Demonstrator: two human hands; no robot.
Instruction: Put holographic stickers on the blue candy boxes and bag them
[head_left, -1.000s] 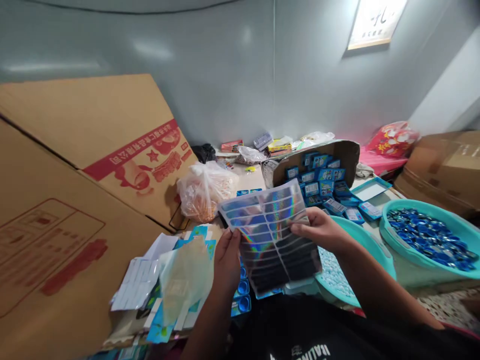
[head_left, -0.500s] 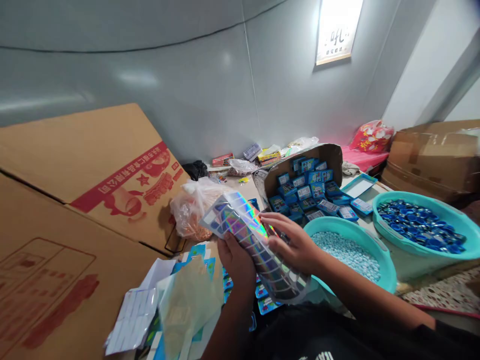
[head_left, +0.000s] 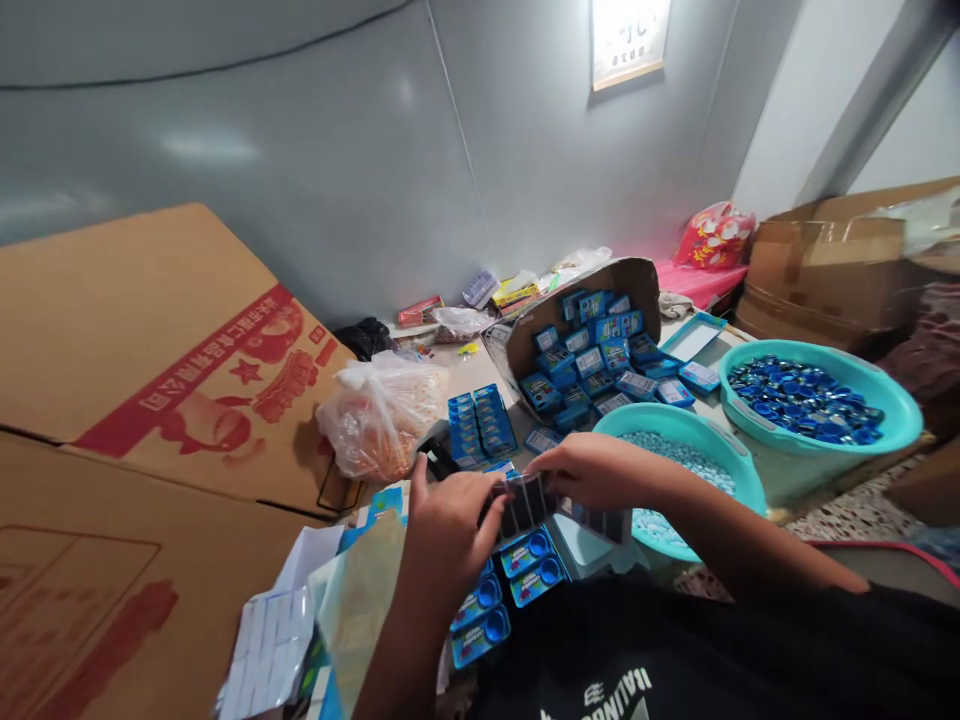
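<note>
Between my hands is a shiny sticker sheet [head_left: 525, 508], bent and dark from this angle, with pale lines dividing it into cells. My left hand [head_left: 456, 515] grips its left end, thumb pressed on the near side. At its right part my right hand [head_left: 600, 472] pinches it with bent fingers. Just below lie several blue printed cards [head_left: 537, 580] with round blue cups in them, partly hidden by my hands and forearm. Beyond the left hand are two rows of small blue packs [head_left: 480, 425] and a black object [head_left: 439, 455] whose kind is unclear.
A tipped carton [head_left: 525, 345] holds many blue boxes. To the right stand a turquoise basin [head_left: 739, 455] of pale blue pellets and another basin [head_left: 896, 420] of blue caps. Leftward are a plastic bag [head_left: 375, 400], loose papers [head_left: 266, 640] and a big cardboard box [head_left: 150, 400].
The sticker sheet has turned from upright and glinting to low, dark and edge-on. Both hands have come down with it, uncovering the blue packs behind. The view has shifted right.
</note>
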